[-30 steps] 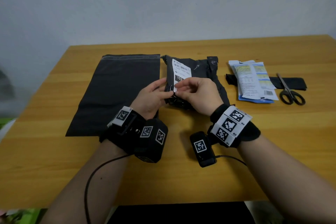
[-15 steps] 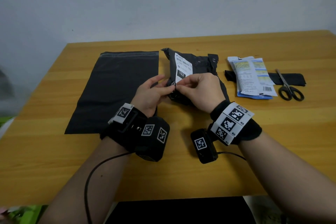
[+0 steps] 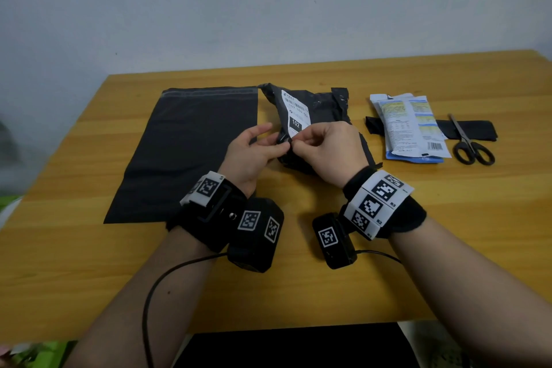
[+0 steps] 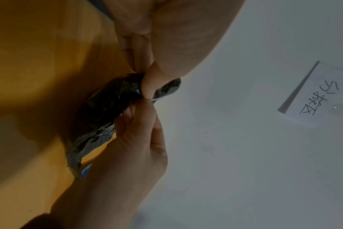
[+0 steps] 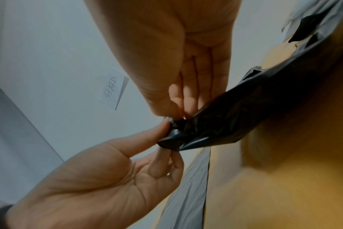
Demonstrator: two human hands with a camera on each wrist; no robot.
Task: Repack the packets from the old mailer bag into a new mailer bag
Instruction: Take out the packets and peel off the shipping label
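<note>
both hands [image 3: 295, 149] pinching old mailer bag [image 3: 321, 110] near edge, new mailer bag [image 3: 191, 146] just beside

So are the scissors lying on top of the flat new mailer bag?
No, the scissors lie at the table's far right, well apart from the flat new mailer bag.

near table edge [image 3: 268, 302]: bare wood | left: new mailer bag [image 3: 191, 152] lying flat | right: packets [image 3: 409, 128], scissors [image 3: 469, 143]
</note>
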